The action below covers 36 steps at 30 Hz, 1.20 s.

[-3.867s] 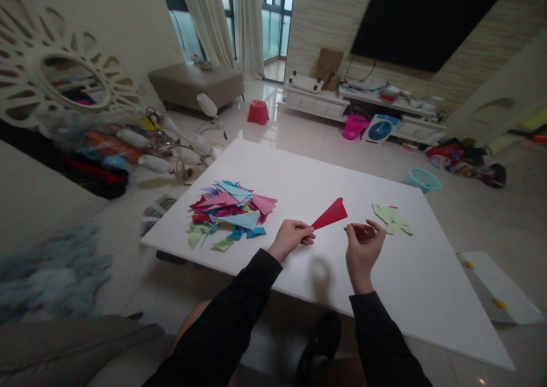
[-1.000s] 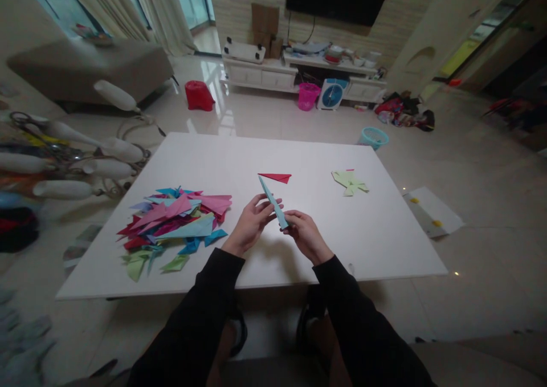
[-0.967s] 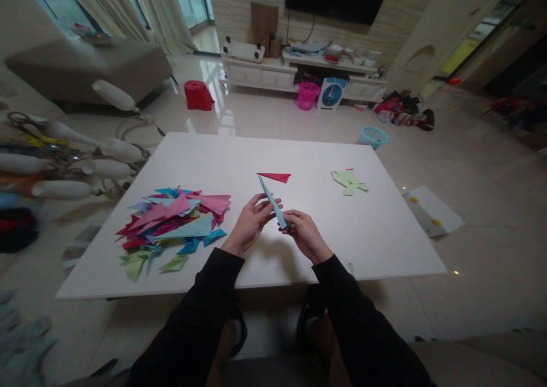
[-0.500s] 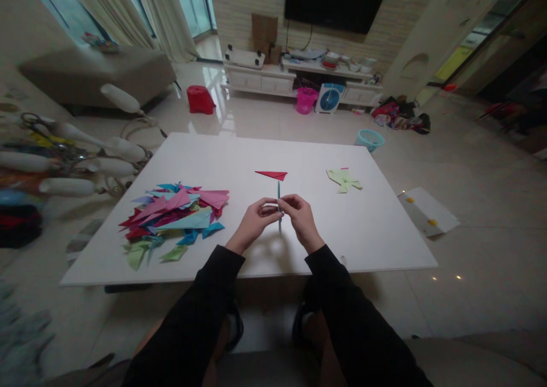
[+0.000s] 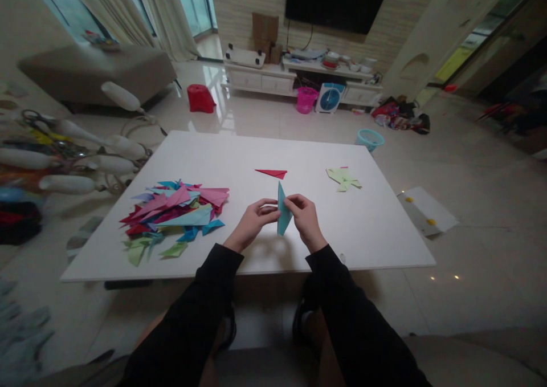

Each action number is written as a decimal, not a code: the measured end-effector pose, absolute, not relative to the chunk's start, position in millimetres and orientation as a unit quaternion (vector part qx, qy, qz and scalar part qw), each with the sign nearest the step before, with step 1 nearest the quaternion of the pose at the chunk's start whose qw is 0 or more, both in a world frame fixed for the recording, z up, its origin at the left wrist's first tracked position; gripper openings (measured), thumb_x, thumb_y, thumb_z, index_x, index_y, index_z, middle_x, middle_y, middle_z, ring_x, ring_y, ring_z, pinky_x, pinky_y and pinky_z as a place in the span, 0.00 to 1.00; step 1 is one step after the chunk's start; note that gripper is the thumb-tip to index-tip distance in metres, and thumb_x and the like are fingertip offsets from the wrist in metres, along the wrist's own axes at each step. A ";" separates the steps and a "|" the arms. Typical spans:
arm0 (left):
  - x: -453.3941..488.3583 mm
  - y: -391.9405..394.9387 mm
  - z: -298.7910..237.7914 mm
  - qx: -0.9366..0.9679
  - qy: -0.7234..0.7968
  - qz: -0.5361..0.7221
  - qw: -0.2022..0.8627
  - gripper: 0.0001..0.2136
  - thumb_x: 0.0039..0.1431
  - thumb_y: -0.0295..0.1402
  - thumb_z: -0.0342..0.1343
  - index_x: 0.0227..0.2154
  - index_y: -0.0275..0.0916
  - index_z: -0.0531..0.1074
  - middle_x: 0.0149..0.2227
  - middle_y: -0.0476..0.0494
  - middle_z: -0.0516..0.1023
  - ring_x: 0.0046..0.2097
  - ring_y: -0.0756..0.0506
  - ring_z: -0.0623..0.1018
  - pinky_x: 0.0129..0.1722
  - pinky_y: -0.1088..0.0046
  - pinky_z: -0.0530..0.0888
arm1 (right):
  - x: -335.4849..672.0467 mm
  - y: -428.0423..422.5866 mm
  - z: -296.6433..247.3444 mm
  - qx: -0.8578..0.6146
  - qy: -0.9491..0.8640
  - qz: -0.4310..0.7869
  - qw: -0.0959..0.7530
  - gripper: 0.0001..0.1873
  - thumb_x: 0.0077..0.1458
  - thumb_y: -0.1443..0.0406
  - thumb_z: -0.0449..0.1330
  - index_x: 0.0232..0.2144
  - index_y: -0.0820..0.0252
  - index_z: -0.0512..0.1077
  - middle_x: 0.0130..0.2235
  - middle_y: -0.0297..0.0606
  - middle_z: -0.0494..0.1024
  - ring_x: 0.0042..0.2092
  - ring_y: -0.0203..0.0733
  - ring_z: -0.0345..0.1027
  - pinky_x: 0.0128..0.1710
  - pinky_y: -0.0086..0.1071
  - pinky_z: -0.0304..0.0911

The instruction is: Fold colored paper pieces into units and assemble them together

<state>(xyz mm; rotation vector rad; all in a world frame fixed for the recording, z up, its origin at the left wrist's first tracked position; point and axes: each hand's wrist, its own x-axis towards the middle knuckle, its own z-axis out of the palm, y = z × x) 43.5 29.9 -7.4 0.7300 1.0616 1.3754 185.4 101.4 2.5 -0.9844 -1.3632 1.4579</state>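
Observation:
A light-blue folded paper [image 5: 282, 218] is held upright above the white table [image 5: 239, 153], its pointed ends facing away from and toward me. My right hand [image 5: 302, 213] pinches its right side between thumb and fingers. On the other side, my left hand [image 5: 258, 218] has its thumb and fingertips closed at the left edge of the paper. Just beyond the hands lies a red folded paper triangle [image 5: 274, 174]. A heap of folded papers [image 5: 179, 207] in pink, blue, red and green is to the left, and pale green folded paper pieces [image 5: 344, 179] lie to the right.
A blue basket [image 5: 370, 139] stands on the floor past the table's far right corner. Beside the right edge, a white board [image 5: 428, 210] lies on the floor. A lamp with white arms [image 5: 106, 165] crowds the left side.
The light-blue paper, earlier edge-on like a thin line, has turned so that its broad face shows. Both hands stay in nearly the same place.

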 end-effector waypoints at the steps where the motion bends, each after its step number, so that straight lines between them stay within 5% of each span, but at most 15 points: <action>1: 41.7 32.3 -9.2 0.312 0.461 0.588 0.587 0.25 0.47 0.36 0.74 0.47 0.34 0.74 0.40 0.39 0.83 0.44 0.43 0.82 0.50 0.62 0.75 | 184.7 104.3 0.2 -0.401 -0.560 0.575 0.442 0.11 0.48 0.57 0.68 0.27 0.58 0.76 0.28 0.33 0.77 0.33 0.39 0.69 0.38 0.35 0.64; 16: 26.1 59.1 -9.0 0.312 0.481 0.558 0.600 0.16 0.47 0.36 0.71 0.38 0.37 0.80 0.40 0.44 0.80 0.41 0.46 0.78 0.42 0.70 0.73 | 181.8 132.7 -15.7 -0.419 -0.609 0.544 0.397 0.07 0.49 0.60 0.64 0.25 0.57 0.74 0.27 0.32 0.75 0.32 0.40 0.68 0.35 0.34 0.63; 26: 44.2 47.0 -7.1 0.374 0.484 0.583 0.535 0.21 0.49 0.37 0.71 0.45 0.36 0.75 0.45 0.40 0.81 0.45 0.43 0.80 0.51 0.60 0.76 | 191.3 118.5 -5.0 -0.429 -0.624 0.516 0.401 0.07 0.48 0.60 0.65 0.25 0.57 0.75 0.28 0.34 0.78 0.33 0.41 0.71 0.37 0.35 0.66; 36: 42.0 35.9 -11.5 0.380 0.523 0.589 0.484 0.22 0.47 0.36 0.72 0.44 0.36 0.73 0.39 0.42 0.80 0.42 0.43 0.81 0.48 0.61 0.77 | 185.6 110.0 -3.2 -0.413 -0.652 0.521 0.365 0.06 0.46 0.61 0.65 0.24 0.57 0.76 0.28 0.35 0.79 0.33 0.42 0.71 0.38 0.35 0.66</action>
